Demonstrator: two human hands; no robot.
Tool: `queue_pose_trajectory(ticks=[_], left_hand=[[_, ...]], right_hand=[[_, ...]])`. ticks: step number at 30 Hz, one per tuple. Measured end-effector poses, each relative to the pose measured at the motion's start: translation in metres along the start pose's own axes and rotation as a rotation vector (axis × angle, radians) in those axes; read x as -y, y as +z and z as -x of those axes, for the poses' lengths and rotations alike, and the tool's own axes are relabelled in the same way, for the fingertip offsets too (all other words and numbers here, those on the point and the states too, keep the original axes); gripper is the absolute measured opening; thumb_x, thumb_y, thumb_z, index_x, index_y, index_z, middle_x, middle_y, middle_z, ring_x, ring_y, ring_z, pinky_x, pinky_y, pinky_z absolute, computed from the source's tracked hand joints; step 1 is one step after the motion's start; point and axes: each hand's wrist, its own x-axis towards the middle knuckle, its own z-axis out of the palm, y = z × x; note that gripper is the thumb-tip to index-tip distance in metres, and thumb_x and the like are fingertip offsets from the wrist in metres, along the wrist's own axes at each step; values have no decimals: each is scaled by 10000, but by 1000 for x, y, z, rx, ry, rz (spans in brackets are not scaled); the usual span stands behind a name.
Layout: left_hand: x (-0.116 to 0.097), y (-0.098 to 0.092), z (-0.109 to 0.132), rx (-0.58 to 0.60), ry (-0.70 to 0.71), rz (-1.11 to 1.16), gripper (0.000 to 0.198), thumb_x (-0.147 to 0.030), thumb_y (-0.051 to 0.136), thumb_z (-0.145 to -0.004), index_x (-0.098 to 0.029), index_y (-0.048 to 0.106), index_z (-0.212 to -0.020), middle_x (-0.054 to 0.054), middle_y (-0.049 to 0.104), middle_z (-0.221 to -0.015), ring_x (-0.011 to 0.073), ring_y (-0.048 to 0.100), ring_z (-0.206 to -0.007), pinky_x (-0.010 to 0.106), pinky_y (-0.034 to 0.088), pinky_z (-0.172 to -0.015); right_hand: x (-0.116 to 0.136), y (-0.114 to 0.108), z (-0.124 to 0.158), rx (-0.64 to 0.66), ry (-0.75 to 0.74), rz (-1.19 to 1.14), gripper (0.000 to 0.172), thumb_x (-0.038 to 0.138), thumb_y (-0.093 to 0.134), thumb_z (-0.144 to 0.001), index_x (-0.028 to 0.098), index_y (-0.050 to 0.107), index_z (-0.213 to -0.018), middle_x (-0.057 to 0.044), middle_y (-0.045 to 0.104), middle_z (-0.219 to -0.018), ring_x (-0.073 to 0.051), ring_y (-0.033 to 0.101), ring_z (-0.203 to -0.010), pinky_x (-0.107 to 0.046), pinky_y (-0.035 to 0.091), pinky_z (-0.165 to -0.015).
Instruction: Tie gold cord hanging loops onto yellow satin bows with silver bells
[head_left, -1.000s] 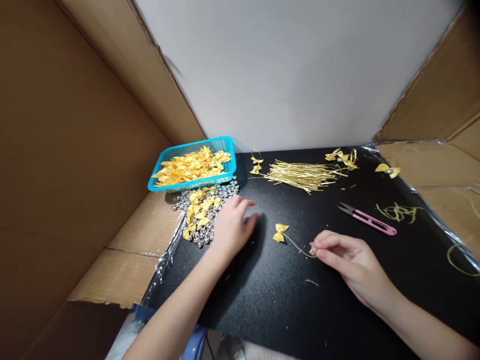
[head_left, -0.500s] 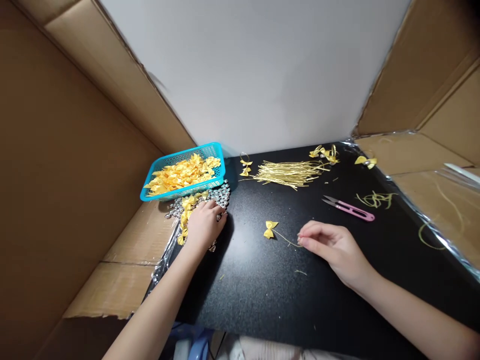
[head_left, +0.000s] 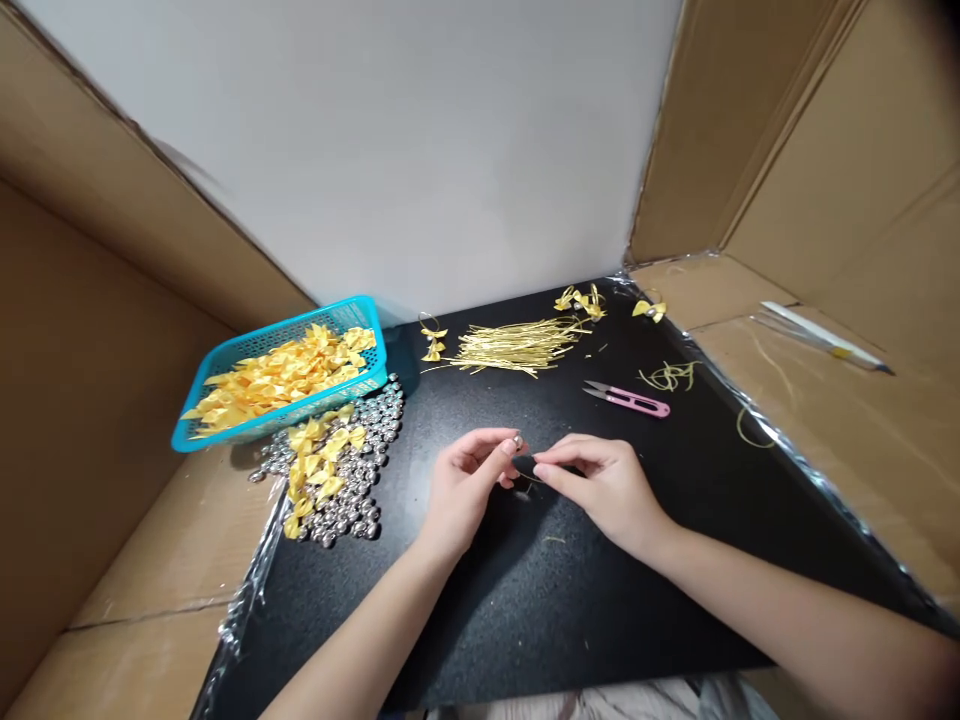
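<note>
Between the thumb and finger of my left hand (head_left: 469, 485) is a small shiny silver bead (head_left: 517, 441). My right hand (head_left: 607, 485) pinches the end of a thin gold cord (head_left: 529, 477), its fingertips close to the left ones over the middle of the table. The yellow bow that was on this cord does not show; the fingers may cover it. To the left lies a spread of silver beads (head_left: 352, 515) with several yellow ribbon bows (head_left: 319, 465) on top.
A blue basket (head_left: 279, 408) full of yellow bows stands at the left. Gold cords (head_left: 517, 346) lie in a bundle at the back. Pink thread snips (head_left: 637, 402) and cord scraps (head_left: 670, 376) are at the right. Bows with beads (head_left: 581, 302) sit behind; cardboard walls surround the black table (head_left: 480, 640).
My left hand has left the bead pile with a silver bead and come beside my right hand. The bow and cord have lifted off the table. The view has swung right.
</note>
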Motion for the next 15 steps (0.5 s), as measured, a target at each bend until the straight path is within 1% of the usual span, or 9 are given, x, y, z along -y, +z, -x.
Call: queue_pose_trajectory(ticks=[2,7,11,15], left_hand=[[3,-1,1,5,-17,79,235,-380,779,-735,-181,764,-859,31,754,-766,77,589,-565,183,502,-557],[6,-2,4,18,-50,118,211,-352,833,-680,-206,799,-828,11,746,-700,65,577,-545,164,503,-558],[7,-2,5,17,-74,125,179,-280,860,-646,-221,808,-806,12,762,-729,66,594,-568,159,507,-580],[7,-2,4,-1,-68,127,187,-232,872,-618,-225,807,-794,10,755,-734,93,630,-643,165,512,-593]], right_hand=[[2,0,-1,-5,-4,17,57,241,750,-714,203,788,-731,-51,730,-714,-165,646,-647,-290,483,-605],[4,1,-1,14,11,21,54,219,737,-713,188,782,-712,-54,733,-692,-162,654,-639,-285,490,-607],[5,2,1,28,28,9,57,209,730,-718,182,779,-712,-56,739,-701,-162,665,-653,-278,499,-616],[6,2,2,31,65,24,70,213,723,-719,173,780,-715,-57,739,-699,-160,661,-647,-280,499,-621]])
